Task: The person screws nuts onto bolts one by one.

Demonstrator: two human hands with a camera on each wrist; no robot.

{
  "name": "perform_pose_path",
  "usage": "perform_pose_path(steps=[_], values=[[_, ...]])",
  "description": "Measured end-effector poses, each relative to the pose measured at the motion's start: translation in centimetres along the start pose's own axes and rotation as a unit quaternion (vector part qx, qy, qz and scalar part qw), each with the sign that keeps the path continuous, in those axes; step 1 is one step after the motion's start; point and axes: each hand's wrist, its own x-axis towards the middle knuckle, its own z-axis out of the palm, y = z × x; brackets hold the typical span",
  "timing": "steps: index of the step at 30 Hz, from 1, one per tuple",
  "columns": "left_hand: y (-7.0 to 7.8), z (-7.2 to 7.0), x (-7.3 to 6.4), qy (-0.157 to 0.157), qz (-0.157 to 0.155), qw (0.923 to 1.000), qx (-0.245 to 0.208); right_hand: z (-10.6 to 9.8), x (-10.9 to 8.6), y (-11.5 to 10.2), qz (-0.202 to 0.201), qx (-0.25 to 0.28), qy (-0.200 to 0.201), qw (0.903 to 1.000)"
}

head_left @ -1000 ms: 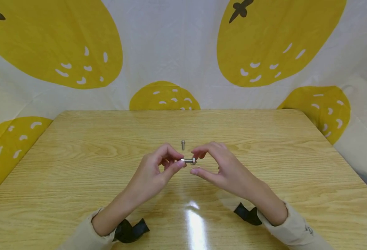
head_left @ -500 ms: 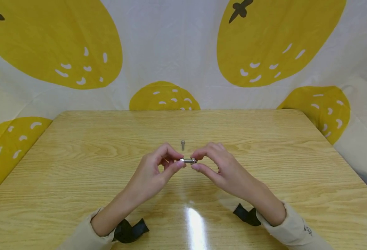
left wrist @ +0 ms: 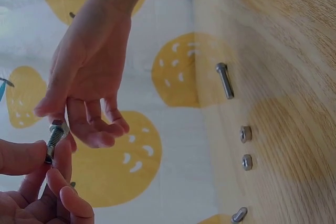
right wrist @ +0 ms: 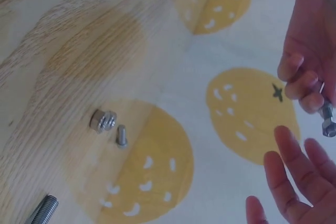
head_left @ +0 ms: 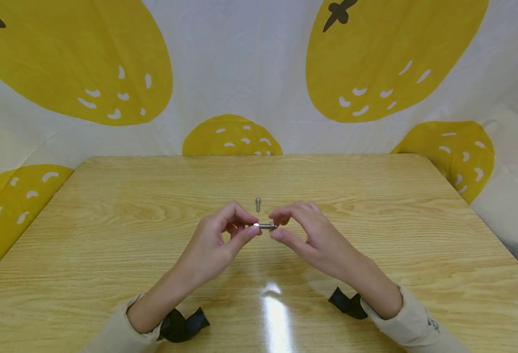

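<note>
My left hand (head_left: 218,235) pinches a metal bolt (left wrist: 54,141) near one end between thumb and fingertips, holding it level above the table. A hex nut (head_left: 272,226) sits around the bolt near its other end. My right hand (head_left: 314,235) is beside that end, thumb and index finger parted on either side of the nut. In the right wrist view, the fingers (right wrist: 286,171) of the right hand are spread below the nut. Just beyond the hands, another bolt (head_left: 258,204) lies on the table.
Loose hardware lies on the wooden table (head_left: 109,245): a longer bolt (left wrist: 226,81), two nuts, one here (left wrist: 245,134) and one here as a nearer nut (left wrist: 247,162), and a short bolt (left wrist: 239,214). A fruit-patterned cloth (head_left: 241,73) hangs behind the table.
Half a second ago my right thumb and index finger closed in at the nut; now they are parted again. The left hand keeps its pinch on the bolt, almost in place.
</note>
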Motion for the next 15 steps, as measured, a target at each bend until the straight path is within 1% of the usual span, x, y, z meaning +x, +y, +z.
perform_pose_path(steps=[2,7,9,12,15], values=[[-0.02,-0.03,-0.02,-0.001,-0.001,1.0,0.002,-0.03,-0.06,-0.11,0.0,0.001,0.002,1.0],[-0.03,-0.04,-0.01,-0.002,-0.008,1.0,0.0,0.16,0.07,0.18,-0.059,-0.009,0.026,0.9979],[-0.04,-0.04,0.0,-0.001,-0.008,1.0,-0.001,0.21,0.15,0.28,-0.072,-0.01,0.029,0.9969],[-0.06,-0.05,0.01,-0.001,-0.004,1.0,-0.002,0.23,0.21,0.31,-0.078,-0.006,0.026,0.9966],[-0.08,-0.04,0.01,-0.002,-0.001,1.0,-0.004,0.24,0.19,0.32,-0.075,-0.004,0.021,0.9969]])
